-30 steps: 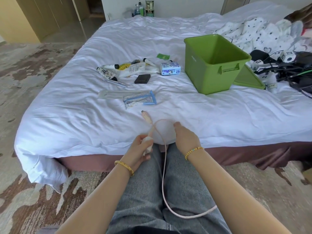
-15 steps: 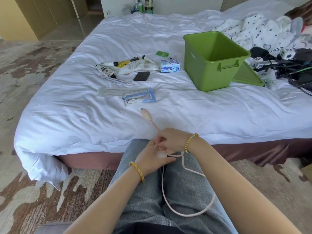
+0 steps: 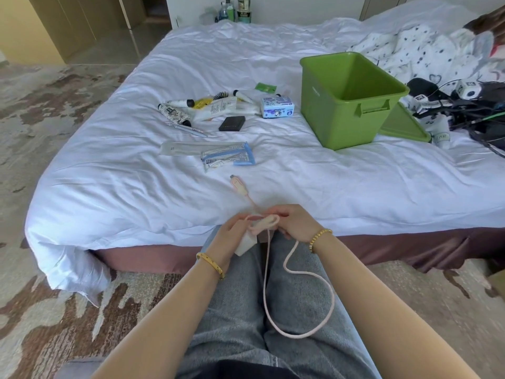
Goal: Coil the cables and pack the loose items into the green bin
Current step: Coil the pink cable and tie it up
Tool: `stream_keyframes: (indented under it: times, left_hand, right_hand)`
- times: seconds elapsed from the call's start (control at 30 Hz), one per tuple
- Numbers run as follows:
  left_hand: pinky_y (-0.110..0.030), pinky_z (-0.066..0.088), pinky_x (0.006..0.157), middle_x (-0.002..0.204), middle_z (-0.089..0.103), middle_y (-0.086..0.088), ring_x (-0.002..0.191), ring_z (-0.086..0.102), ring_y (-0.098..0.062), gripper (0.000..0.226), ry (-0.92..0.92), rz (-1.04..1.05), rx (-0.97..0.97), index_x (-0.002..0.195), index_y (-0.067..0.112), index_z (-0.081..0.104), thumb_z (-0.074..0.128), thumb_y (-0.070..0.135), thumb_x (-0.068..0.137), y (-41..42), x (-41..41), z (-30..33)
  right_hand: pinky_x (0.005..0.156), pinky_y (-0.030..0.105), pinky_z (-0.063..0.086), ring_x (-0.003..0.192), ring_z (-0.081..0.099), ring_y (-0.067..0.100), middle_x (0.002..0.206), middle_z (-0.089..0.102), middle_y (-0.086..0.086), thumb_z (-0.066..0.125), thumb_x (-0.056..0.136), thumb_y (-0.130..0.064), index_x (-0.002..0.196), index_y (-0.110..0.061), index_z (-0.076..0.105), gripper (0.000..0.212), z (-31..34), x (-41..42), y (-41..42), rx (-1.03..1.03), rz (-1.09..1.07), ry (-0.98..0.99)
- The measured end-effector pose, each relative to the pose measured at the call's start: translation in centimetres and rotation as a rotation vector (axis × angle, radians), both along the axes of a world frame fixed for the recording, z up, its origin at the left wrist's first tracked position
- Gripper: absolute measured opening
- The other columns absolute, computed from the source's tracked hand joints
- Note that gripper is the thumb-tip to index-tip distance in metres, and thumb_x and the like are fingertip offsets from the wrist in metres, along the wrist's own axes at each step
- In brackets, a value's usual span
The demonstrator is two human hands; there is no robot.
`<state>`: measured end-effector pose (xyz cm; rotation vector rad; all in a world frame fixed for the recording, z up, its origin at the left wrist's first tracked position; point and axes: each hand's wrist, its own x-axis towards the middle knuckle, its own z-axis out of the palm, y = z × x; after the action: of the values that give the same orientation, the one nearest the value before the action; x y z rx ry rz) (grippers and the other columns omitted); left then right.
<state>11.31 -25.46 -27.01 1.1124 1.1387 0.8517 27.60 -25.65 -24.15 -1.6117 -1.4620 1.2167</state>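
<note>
A pale pink cable [image 3: 308,330] hangs in a long loop over my lap. Its plug end [image 3: 238,185] lies on the white sheet just beyond my hands. My left hand [image 3: 232,236] grips the white charger block [image 3: 245,244] and a small coil of the cable. My right hand [image 3: 296,222] pinches the cable at that coil, close against the left hand. The green bin [image 3: 347,105] stands open and upright on the bed, far right of my hands. Loose items lie further up the bed: tubes and a brush [image 3: 202,108], a black case [image 3: 232,123], a tissue pack [image 3: 277,106], flat packets [image 3: 228,157].
The bin's green lid [image 3: 404,127] lies flat behind the bin. A tangle of black cables and gear [image 3: 470,108] sits at the bed's right edge beside a spotted blanket [image 3: 426,56]. Bottles [image 3: 232,9] stand beyond the bed. Patterned carpet lies to the left.
My hands came together at the bed's edge. The right hand brought the cable to the left hand, forming a small coil, and the hanging loop has shortened.
</note>
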Motion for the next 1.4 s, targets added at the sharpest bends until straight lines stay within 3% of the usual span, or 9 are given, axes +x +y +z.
stream_keyframes:
  times: [0.13, 0.27, 0.37, 0.67, 0.77, 0.93, 1.07, 1.2, 1.4]
  left_hand:
    - [-0.016, 0.045, 0.056, 0.09, 0.065, 0.002, 0.071, 0.058, -0.006, 0.029, -0.19, 0.126, -0.049, 0.108, 0.028, 0.06, 0.04, 0.014, 0.092, 0.2, -0.3, -0.1]
    - [-0.024, 0.044, 0.072, 0.093, 0.065, 0.0, 0.088, 0.057, -0.014, 0.015, -0.047, 0.185, 0.012, 0.089, 0.023, 0.066, 0.051, 0.022, 0.091, -0.2, 0.5, 0.0]
    - [-0.019, 0.041, 0.07, 0.096, 0.062, 0.0, 0.085, 0.057, -0.008, 0.026, 0.103, 0.072, 0.094, 0.099, 0.021, 0.06, 0.062, 0.042, 0.084, -0.5, 0.7, -0.3]
    - [-0.008, 0.028, 0.085, 0.123, 0.052, -0.01, 0.109, 0.046, -0.015, 0.035, 0.587, 0.044, 0.369, 0.123, 0.015, 0.053, 0.054, 0.029, 0.091, -0.4, 1.9, -1.9]
    - [-0.021, 0.035, 0.091, 0.131, 0.044, -0.007, 0.116, 0.047, -0.024, 0.044, 0.839, -0.148, 0.427, 0.132, 0.019, 0.045, 0.055, 0.019, 0.089, -0.3, 1.9, -2.3]
    - [-0.024, 0.041, 0.088, 0.089, 0.045, 0.009, 0.105, 0.049, -0.02, 0.014, 0.9, -0.441, 0.487, 0.075, 0.036, 0.045, 0.034, 0.044, 0.079, -1.1, 1.9, -2.6]
    - [-0.028, 0.042, 0.088, 0.086, 0.05, 0.018, 0.091, 0.045, -0.01, 0.031, 0.828, -0.356, 0.479, 0.088, 0.036, 0.054, 0.039, 0.062, 0.078, -0.7, 1.7, -2.7]
    - [-0.024, 0.035, 0.08, 0.076, 0.05, 0.012, 0.089, 0.05, -0.017, 0.029, 0.739, -0.224, 0.374, 0.067, 0.033, 0.054, 0.039, 0.056, 0.076, -0.4, 2.0, -2.0]
    - [-0.025, 0.034, 0.068, 0.073, 0.046, 0.007, 0.069, 0.046, -0.004, 0.037, 0.548, -0.168, 0.285, 0.047, 0.036, 0.056, 0.052, 0.033, 0.084, -0.9, 1.3, -1.2]
  right_hand:
    - [0.043, 0.013, 0.038, 0.047, 0.043, 0.008, 0.056, 0.054, -0.003, 0.052, 0.094, -0.019, 0.111, -0.012, 0.066, 0.023, -0.7, -1.1, -0.8, -0.058, 0.101, -0.148]
    - [0.088, 0.027, 0.041, 0.1, 0.058, 0.023, 0.115, 0.065, 0.018, 0.043, 0.096, -0.012, 0.118, -0.007, 0.062, 0.029, -0.9, -2.6, -1.0, -0.002, 0.26, -0.407]
    - [0.101, 0.032, 0.036, 0.119, 0.049, 0.029, 0.13, 0.054, 0.016, 0.035, 0.097, -0.009, 0.13, -0.007, 0.05, 0.036, -0.2, -2.9, -0.8, 0.007, 0.353, -0.586]
    - [0.077, 0.026, 0.042, 0.102, 0.058, 0.025, 0.113, 0.06, 0.009, 0.043, 0.089, -0.005, 0.119, -0.013, 0.058, 0.034, 1.8, -2.0, -0.8, 0.066, 0.425, -0.832]
    - [0.077, 0.027, 0.039, 0.097, 0.056, 0.021, 0.106, 0.063, 0.006, 0.05, 0.09, -0.017, 0.099, -0.015, 0.065, 0.017, 3.1, -1.0, -0.5, 0.13, 0.334, -0.748]
    - [0.077, 0.028, 0.046, 0.091, 0.056, 0.019, 0.105, 0.062, 0.006, 0.053, 0.089, -0.011, 0.1, -0.015, 0.062, 0.015, 3.4, 0.1, -0.8, 0.02, 0.442, -0.629]
    - [0.061, 0.009, 0.041, 0.073, 0.053, 0.005, 0.088, 0.06, -0.002, 0.056, 0.09, -0.014, 0.1, -0.011, 0.061, 0.012, 3.8, 0.5, -0.5, 0.001, 0.454, -0.463]
    - [0.057, 0.002, 0.04, 0.068, 0.054, -0.002, 0.081, 0.062, -0.008, 0.059, 0.088, -0.016, 0.099, -0.012, 0.06, 0.012, 3.9, 0.5, -0.4, -0.022, 0.432, -0.339]
    - [0.067, 0.022, 0.04, 0.077, 0.051, 0.013, 0.087, 0.058, 0.002, 0.061, 0.088, -0.024, 0.097, -0.009, 0.06, 0.018, 2.8, 0.6, -0.4, 0.058, 0.309, -0.434]
